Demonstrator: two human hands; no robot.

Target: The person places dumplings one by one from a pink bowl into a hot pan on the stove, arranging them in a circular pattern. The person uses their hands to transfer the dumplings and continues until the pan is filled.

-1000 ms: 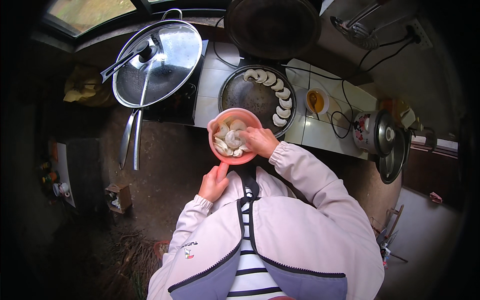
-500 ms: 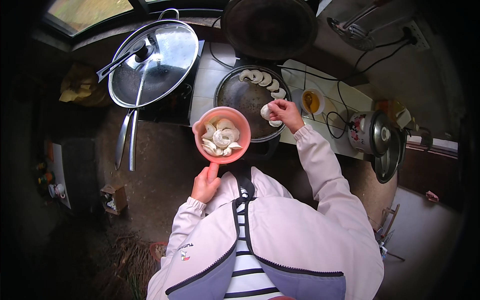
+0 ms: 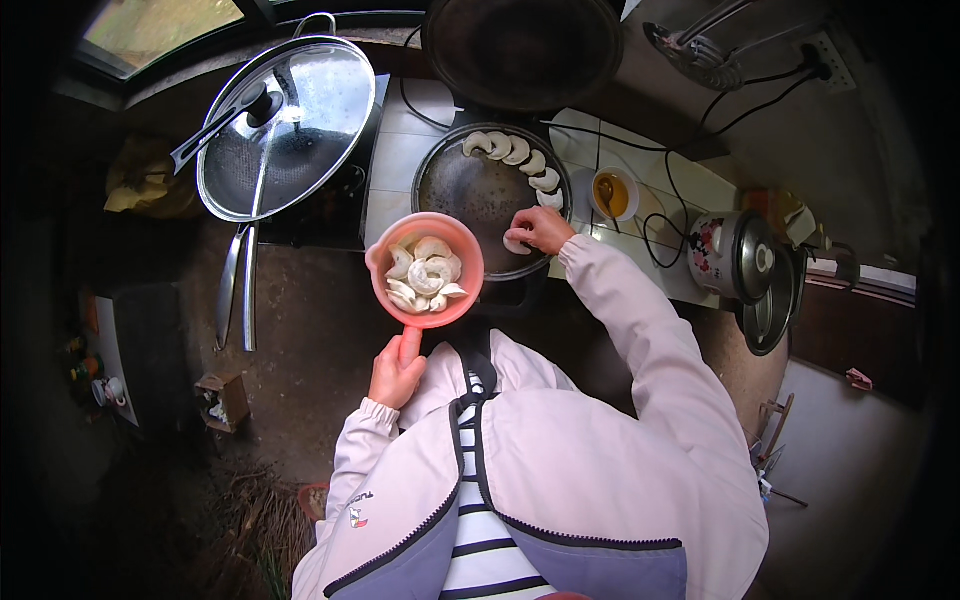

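Observation:
My left hand (image 3: 396, 374) is closed round the handle of a pink plastic ladle-like scoop (image 3: 377, 262). Several pale, floured dumplings (image 3: 432, 272) lie heaped in its bowl. The scoop is held beside the near left rim of a round electric griddle (image 3: 470, 192). Along the griddle's far and right edge, several crescent dumplings (image 3: 517, 150) form a curved row. My right hand (image 3: 545, 230) is over the near right part of the griddle, fingers pinching one dumpling (image 3: 516, 245), partly hidden under the fingertips. Whether that dumpling touches the hot plate I cannot tell.
The griddle's dark lid (image 3: 520, 50) stands raised behind it. Left is a wok with a glass lid (image 3: 290, 130), its long handles pointing toward me. On the right are a cup of yellow oil (image 3: 614, 194), a rice cooker (image 3: 735, 255) and black cables (image 3: 668, 160).
My right hand has moved down and slightly left with a dumpling, toward the griddle's near side. The row's lower dumplings are now uncovered. The whole view has shifted slightly.

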